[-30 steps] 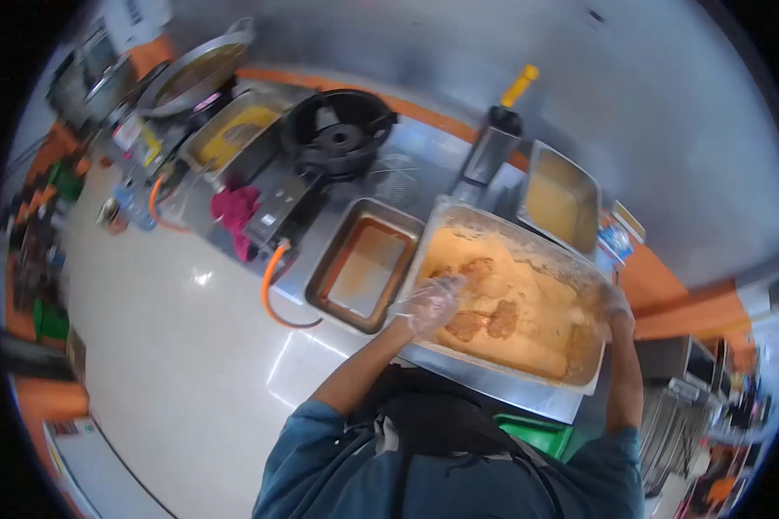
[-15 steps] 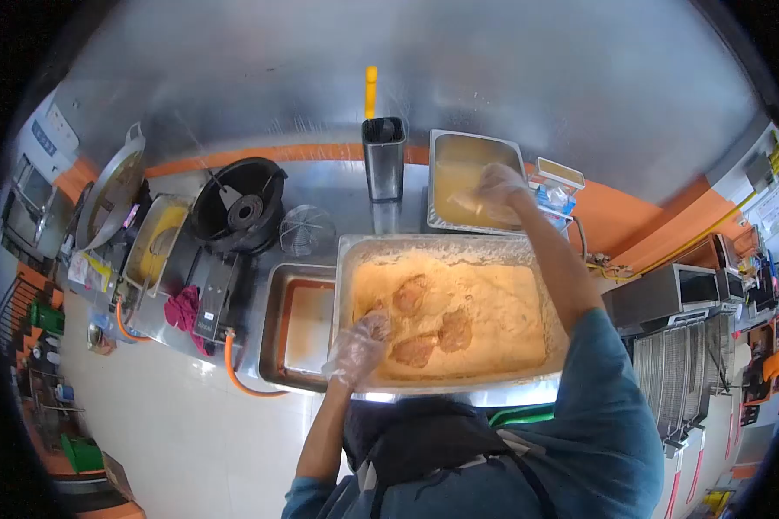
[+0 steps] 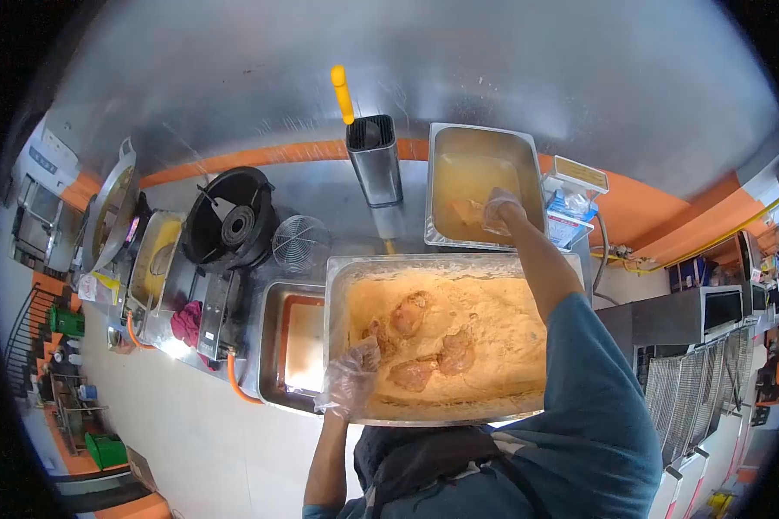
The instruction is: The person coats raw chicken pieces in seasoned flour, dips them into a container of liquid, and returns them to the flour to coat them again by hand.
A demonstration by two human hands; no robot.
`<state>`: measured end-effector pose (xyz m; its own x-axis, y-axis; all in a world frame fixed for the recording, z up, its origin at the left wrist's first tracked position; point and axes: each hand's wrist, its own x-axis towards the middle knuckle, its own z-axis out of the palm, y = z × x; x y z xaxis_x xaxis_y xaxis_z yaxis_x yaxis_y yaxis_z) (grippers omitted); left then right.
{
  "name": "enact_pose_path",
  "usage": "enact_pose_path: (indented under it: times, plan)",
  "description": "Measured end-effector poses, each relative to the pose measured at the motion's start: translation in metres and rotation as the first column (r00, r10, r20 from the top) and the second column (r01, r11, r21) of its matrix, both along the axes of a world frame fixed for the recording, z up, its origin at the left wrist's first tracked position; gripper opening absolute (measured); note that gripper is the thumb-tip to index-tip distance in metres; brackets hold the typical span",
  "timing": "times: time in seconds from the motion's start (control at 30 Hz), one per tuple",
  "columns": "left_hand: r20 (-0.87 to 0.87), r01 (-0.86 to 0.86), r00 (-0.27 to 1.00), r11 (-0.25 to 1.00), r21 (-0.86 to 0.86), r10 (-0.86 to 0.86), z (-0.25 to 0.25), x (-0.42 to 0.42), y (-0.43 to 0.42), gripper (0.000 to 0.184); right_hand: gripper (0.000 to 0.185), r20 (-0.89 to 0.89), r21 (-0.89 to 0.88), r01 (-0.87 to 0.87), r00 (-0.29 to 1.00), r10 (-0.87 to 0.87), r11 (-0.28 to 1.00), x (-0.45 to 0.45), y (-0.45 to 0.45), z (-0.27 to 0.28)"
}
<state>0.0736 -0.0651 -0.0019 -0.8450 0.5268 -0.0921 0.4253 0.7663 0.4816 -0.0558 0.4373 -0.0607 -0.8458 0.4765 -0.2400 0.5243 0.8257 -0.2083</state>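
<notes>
Four reddish, powder-dusted meat pieces (image 3: pixel 409 313) lie on the orange-tan breading powder (image 3: pixel 502 320) in the left half of a large steel tray (image 3: pixel 341 290), three of them grouped near one another and the fourth just ahead of the left hand (image 3: pixel 352 377). That hand, in a clear plastic glove, is over the tray's near left corner, its fingers pointing forward; whether they grip the fourth piece or only rest beside it, I cannot tell. The right arm reaches across the tray to a deeper steel pan (image 3: pixel 439 169) of cloudy yellowish liquid (image 3: pixel 476 169), where the gloved right hand (image 3: pixel 499 210) is lowered at the near right part. A pale orange shape shows at its fingertips, but I cannot tell whether the fingers are clamped on it. Left of the large tray is a smaller steel tray (image 3: pixel 271 337) with reddish residue. Behind them stand a steel knife block (image 3: pixel 376 169), a round wire grate (image 3: pixel 299 244) and a black burner (image 3: pixel 234 221); a magenta cloth (image 3: pixel 186 322) hangs farther left.
</notes>
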Motion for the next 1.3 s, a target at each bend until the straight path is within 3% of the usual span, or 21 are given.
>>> enact_pose_path:
  times: [0.03, 0.13, 0.23, 0.33, 0.4, 0.47, 0.53, 0.6, 0.63, 0.73, 0.83, 0.93, 1.0, 1.07, 1.13, 1.23, 1.3]
  plan:
    - [-0.035, 0.027, 0.999, 0.998, -0.065, -0.029, -0.008, -0.001, -0.004, 0.036, 0.021, 0.013, 0.006, -0.039, 0.999, 0.039, 0.999, -0.003, 0.008, -0.015]
    - [0.161, -0.114, 0.982, 0.987, 0.111, 0.095, 0.021, 0.001, 0.011, 0.035, 0.027, 0.0, -0.138, 0.033, 0.999, -0.033, 0.99, -0.013, 0.049, -0.09]
    - [0.012, -0.044, 0.999, 0.992, 0.117, 0.043, -0.001, 0.002, 0.0, 0.032, 0.024, 0.008, -0.108, -0.031, 0.999, 0.032, 0.994, -0.005, 0.026, -0.053]
    - [0.094, -0.033, 0.995, 0.994, 0.105, 0.023, 0.014, -0.001, 0.008, 0.032, 0.024, 0.018, -0.071, -0.088, 0.996, 0.09, 0.994, 0.011, -0.011, 0.02]
    - [0.224, -0.154, 0.971, 0.932, 0.329, 0.081, -0.019, -0.001, 0.007, 0.032, 0.026, -0.058, -0.023, -0.115, 0.992, 0.113, 0.993, 0.014, -0.023, 0.044]
    - [0.203, -0.141, 0.976, 0.93, 0.339, 0.074, -0.014, 0.002, 0.007, 0.033, 0.027, -0.06, 0.053, -0.147, 0.987, 0.15, 0.988, 0.016, -0.043, 0.075]
    - [0.036, 0.002, 0.999, 0.992, 0.13, -0.007, 0.033, 0.002, 0.014, 0.033, 0.027, 0.018, 0.15, -0.191, 0.981, 0.191, 0.97, 0.013, -0.07, 0.11]
    - [-0.034, 0.035, 0.999, 0.994, 0.108, -0.031, 0.031, 0.001, 0.015, 0.033, 0.028, 0.103, 0.213, -0.321, 0.947, 0.306, 0.923, 0.011, -0.084, 0.127]
    - [-0.069, 0.05, 0.997, 0.994, 0.096, -0.044, 0.029, 0.001, 0.014, 0.033, 0.029, 0.149, 0.238, -0.386, 0.921, 0.359, 0.891, 0.011, -0.088, 0.132]
    - [0.138, -0.038, 0.989, 0.995, -0.092, 0.05, 0.029, -0.003, 0.019, 0.035, 0.026, 0.081, 0.335, -0.436, 0.896, 0.436, 0.835, 0.019, -0.091, 0.137]
    - [0.011, -0.001, 1.0, 0.994, -0.105, 0.002, 0.02, 0.001, 0.011, 0.036, 0.024, 0.021, 0.309, -0.407, 0.906, 0.422, 0.859, 0.026, -0.098, 0.15]
    - [0.062, -0.065, 0.996, 0.997, 0.048, 0.062, 0.015, -0.001, 0.012, 0.037, 0.024, 0.103, 0.284, -0.458, 0.888, 0.448, 0.842, 0.03, -0.105, 0.172]
    - [-0.04, 0.007, 0.999, 0.991, 0.137, -0.002, -0.001, -0.001, 0.008, 0.037, 0.023, 0.006, 0.322, -0.391, 0.911, 0.412, 0.862, 0.027, -0.098, 0.166]
    - [-0.059, 0.035, 0.998, 0.992, 0.118, -0.028, -0.01, -0.001, 0.006, 0.036, 0.023, -0.032, 0.358, -0.37, 0.913, 0.407, 0.857, 0.031, -0.09, 0.161]
    - [0.011, 0.005, 1.0, 1.0, -0.001, -0.005, 0.015, 0.0, 0.01, 0.036, 0.022, 0.0, 0.399, -0.408, 0.896, 0.445, 0.821, 0.037, -0.095, 0.17]
    - [-0.009, 0.027, 1.0, 0.984, 0.176, -0.026, 0.012, -0.001, 0.01, 0.036, 0.02, -0.034, 0.443, -0.408, 0.882, 0.47, 0.798, 0.039, -0.09, 0.165]
    - [-0.031, -0.011, 0.999, 0.987, 0.158, 0.016, 0.017, 0.002, 0.013, 0.035, 0.021, -0.117, 0.363, -0.303, 0.923, 0.366, 0.881, 0.043, -0.09, 0.167]
